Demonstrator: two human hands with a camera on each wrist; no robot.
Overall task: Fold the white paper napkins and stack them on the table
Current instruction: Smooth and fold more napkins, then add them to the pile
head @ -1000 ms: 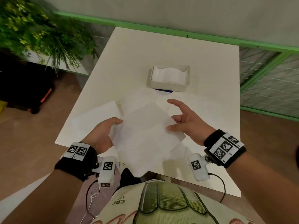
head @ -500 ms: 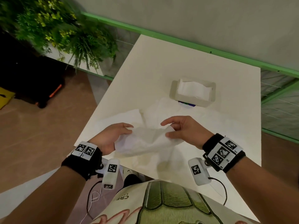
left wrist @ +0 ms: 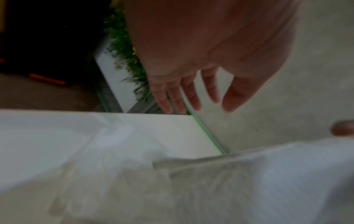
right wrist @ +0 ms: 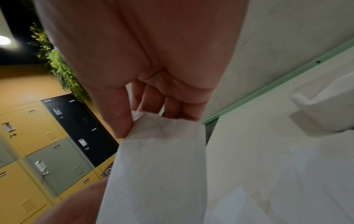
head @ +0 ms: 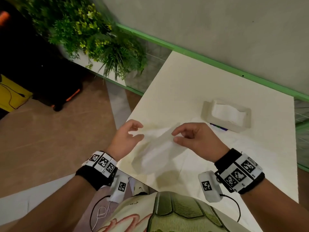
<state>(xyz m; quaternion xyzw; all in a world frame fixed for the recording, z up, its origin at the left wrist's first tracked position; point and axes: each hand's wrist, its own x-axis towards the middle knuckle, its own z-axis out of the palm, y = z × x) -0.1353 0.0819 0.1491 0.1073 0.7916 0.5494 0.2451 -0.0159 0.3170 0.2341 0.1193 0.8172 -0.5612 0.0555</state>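
Right hand (head: 197, 139) pinches the far end of a thin white paper napkin (head: 158, 153), thumb against fingertips; the right wrist view confirms it, thumb (right wrist: 118, 118) pressed on the napkin's (right wrist: 159, 166) top edge with curled fingers behind. The napkin hangs folded over in a long, loose strip running from that pinch toward the near left, above the near-left part of the white rectangular table (head: 200, 84); whether its lower end touches the tabletop is unclear due to blur. Left hand (head: 127, 139) sits just left of the strip with fingers loosely spread and holds nothing; the left wrist view shows straight fingers (left wrist: 178, 97) hovering above the blurred napkin (left wrist: 210, 181), no contact visible. The two hands are apart, one each side of the strip. More flat white paper sheets (head: 225, 148) lie on the table under and to the right of the hands, edges hard to separate from the white surface. A white rectangular napkin holder box (head: 225, 114) with white napkins inside stands at the far right of the table, well apart from both hands, a dark blue object partly showing under its near edge. Green leafy plant (head: 93, 39) in a white planter at far left, beyond the table corner. Yellow, green and black lockers (right wrist: 47, 144) show in the right wrist view.
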